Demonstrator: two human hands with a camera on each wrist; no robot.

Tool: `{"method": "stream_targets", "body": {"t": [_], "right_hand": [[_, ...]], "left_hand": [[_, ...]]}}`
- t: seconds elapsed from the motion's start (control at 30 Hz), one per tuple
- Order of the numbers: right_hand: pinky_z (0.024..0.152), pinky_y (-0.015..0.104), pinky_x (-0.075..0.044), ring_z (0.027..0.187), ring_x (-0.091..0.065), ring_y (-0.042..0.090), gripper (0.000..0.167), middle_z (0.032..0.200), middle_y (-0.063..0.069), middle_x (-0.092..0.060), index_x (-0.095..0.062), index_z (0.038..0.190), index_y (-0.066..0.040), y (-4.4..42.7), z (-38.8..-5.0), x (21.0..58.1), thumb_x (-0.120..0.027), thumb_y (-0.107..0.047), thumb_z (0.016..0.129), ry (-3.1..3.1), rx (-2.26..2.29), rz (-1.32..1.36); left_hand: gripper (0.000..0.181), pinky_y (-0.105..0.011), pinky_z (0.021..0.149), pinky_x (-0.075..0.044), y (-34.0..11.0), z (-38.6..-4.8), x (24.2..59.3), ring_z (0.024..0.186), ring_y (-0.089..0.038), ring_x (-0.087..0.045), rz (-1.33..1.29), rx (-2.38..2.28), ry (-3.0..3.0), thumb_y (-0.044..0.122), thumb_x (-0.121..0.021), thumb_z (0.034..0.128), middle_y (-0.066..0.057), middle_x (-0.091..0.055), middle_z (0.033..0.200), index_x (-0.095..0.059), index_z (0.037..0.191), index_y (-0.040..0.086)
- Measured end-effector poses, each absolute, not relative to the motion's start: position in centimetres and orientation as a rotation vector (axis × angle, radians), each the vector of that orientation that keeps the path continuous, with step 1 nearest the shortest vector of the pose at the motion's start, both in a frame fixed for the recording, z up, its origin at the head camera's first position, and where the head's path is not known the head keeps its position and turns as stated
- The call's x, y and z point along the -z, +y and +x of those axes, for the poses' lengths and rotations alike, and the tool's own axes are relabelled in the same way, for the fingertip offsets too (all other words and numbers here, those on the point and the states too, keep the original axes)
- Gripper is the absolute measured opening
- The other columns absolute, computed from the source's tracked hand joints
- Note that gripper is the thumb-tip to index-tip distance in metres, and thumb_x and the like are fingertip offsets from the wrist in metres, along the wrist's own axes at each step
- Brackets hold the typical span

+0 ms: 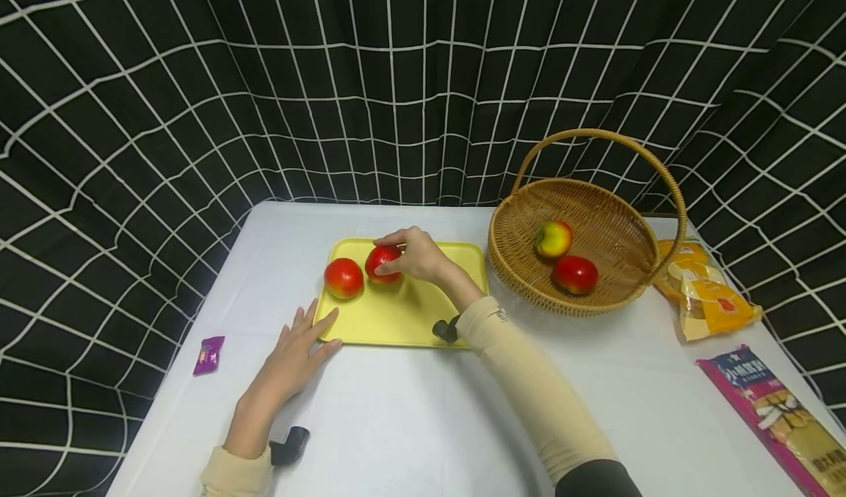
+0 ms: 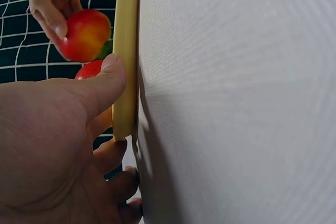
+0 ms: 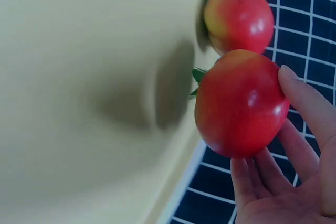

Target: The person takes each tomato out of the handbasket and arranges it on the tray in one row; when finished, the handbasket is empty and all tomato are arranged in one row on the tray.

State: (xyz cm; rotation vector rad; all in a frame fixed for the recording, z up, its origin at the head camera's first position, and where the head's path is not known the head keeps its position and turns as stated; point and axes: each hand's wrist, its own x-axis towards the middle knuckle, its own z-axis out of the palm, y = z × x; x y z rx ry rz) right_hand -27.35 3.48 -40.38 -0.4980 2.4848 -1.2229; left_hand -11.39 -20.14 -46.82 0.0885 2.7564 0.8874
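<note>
My right hand [image 1: 418, 256] holds a red tomato [image 3: 241, 103] with green leaves at its stem end. In the right wrist view a gap with a shadow shows between this tomato and the yellow tray [image 1: 377, 328]. A second tomato [image 1: 344, 278], red with a paler patch, sits at the tray's left side. At the tray's near left corner lies my left hand [image 1: 291, 361], its fingers spread and fairly straight. The left thumb [image 2: 113, 74] touches the tray's edge, and the other fingertips sit around the corner near the white table.
Right of the tray stands a wicker basket [image 1: 611, 214] with a tall handle, holding a yellow-red apple [image 1: 554, 238] and a red fruit [image 1: 575, 274]. Orange packets [image 1: 710, 291] and a long pink package [image 1: 780, 416] lie at the right. A small purple packet [image 1: 209, 355] lies far left.
</note>
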Motion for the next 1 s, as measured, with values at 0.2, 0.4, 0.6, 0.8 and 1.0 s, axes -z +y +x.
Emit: {"method": "stream_targets", "body": {"t": [0.2,0.4,0.6,0.8,1.0], "right_hand": [[0.106,0.035,-0.059,0.126,-0.062,0.030,0.052,0.143,0.011,-0.068,-0.071,0.139,-0.009,2.9,-26.9,41.2,-0.086,-0.010,0.089,2.457,1.218,-0.495],[0.106,0.035,-0.059,0.125,-0.062,0.030,0.052,0.140,0.011,-0.070,-0.071,0.139,-0.009,2.7,-26.8,41.7,-0.086,-0.010,0.089,2.441,1.210,-0.473],[0.105,0.035,-0.060,0.124,-0.062,0.030,0.053,0.140,0.011,-0.070,-0.071,0.139,-0.008,2.8,-26.6,41.7,-0.087,-0.009,0.088,2.440,1.220,-0.485],[0.104,0.033,-0.060,0.124,-0.063,0.030,0.054,0.141,0.010,-0.071,-0.070,0.139,-0.007,2.8,-26.6,41.6,-0.087,-0.009,0.088,2.441,1.206,-0.515],[0.106,0.034,-0.059,0.125,-0.064,0.030,0.054,0.141,0.010,-0.071,-0.069,0.140,-0.006,2.9,-26.5,41.5,-0.086,-0.009,0.089,2.431,1.193,-0.523]], "left_hand": [[0.068,-0.066,0.132,0.000,-20.1,-11.4,46.8,0.165,-0.047,0.001,0.078,-0.888,2.750,0.040,-0.059,0.1081,-0.019,-0.007,0.179,-0.035,0.167,0.016],[0.068,-0.066,0.132,-0.001,-20.0,-11.4,46.8,0.165,-0.047,0.001,0.070,-0.877,2.754,0.040,-0.059,0.1078,-0.019,-0.008,0.179,-0.035,0.167,0.016],[0.068,-0.066,0.132,0.000,-20.0,-11.3,46.6,0.165,-0.047,0.001,0.067,-0.887,2.753,0.040,-0.059,0.1079,-0.019,-0.008,0.179,-0.035,0.167,0.016],[0.068,-0.067,0.132,0.000,-20.0,-11.3,46.4,0.165,-0.047,0.001,0.075,-0.891,2.751,0.039,-0.059,0.1078,-0.020,-0.008,0.178,-0.035,0.166,0.014],[0.068,-0.067,0.131,0.000,-20.0,-11.3,46.4,0.165,-0.046,0.002,0.062,-0.888,2.745,0.040,-0.059,0.1077,-0.019,-0.008,0.179,-0.035,0.167,0.016]]}}
